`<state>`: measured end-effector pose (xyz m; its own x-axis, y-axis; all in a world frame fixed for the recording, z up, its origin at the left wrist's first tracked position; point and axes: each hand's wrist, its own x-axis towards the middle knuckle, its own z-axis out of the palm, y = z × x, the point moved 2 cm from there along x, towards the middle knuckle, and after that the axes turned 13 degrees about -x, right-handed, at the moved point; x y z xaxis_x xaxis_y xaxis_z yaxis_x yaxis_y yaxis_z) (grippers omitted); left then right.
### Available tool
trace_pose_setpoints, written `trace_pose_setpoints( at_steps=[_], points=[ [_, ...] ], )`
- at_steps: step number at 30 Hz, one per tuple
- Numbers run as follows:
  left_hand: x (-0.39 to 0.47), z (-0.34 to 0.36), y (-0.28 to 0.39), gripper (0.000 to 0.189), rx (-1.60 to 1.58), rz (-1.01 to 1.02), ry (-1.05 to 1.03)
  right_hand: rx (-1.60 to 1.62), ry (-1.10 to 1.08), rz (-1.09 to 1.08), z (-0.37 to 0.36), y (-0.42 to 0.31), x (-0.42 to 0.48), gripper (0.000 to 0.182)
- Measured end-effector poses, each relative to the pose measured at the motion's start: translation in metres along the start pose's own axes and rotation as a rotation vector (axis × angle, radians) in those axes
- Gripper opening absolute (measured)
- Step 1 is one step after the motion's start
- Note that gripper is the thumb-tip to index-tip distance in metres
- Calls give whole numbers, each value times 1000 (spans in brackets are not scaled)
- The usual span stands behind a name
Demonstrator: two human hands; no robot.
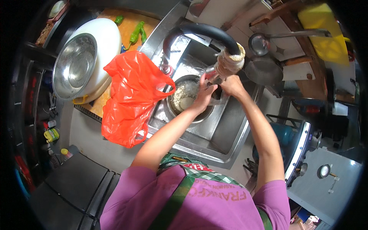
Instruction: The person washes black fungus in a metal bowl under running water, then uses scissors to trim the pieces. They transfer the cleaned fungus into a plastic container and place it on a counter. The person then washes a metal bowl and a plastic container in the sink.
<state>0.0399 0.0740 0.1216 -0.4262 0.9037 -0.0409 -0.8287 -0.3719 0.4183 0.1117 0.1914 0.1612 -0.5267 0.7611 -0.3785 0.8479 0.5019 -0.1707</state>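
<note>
A black, curved faucet (207,28) with cloth wrapped round its end arches over a stainless steel sink (230,129). My left hand (204,96) is raised beside the faucet's spout, fingers apart; whether it touches anything is unclear. Close by on the right is my right hand (231,84), its fingers partly hidden behind the wrapped cloth. A dark object with a clear or shiny edge shows between the hands, too covered to name. Below them in the sink stands a round metal pot (176,110) with water and pale bits in it.
Left of the sink lies a red plastic bag (126,97). Beyond it, a metal colander (76,66) leans on a white basin (110,37), and green peppers (135,34) lie on a wooden board (126,20). A ladle (258,43) and a pan (264,70) hang at the right.
</note>
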Motion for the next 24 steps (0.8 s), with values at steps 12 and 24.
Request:
trace_pose_setpoints(
  at_steps=[12, 24],
  points=[
    [-24, 19, 88, 42, 1665, 677, 107, 1286, 128, 159, 77, -8, -35, 51],
    [-25, -28, 47, 29, -85, -350, 166, 66, 682, -135, 14, -46, -83, 37]
  ],
)
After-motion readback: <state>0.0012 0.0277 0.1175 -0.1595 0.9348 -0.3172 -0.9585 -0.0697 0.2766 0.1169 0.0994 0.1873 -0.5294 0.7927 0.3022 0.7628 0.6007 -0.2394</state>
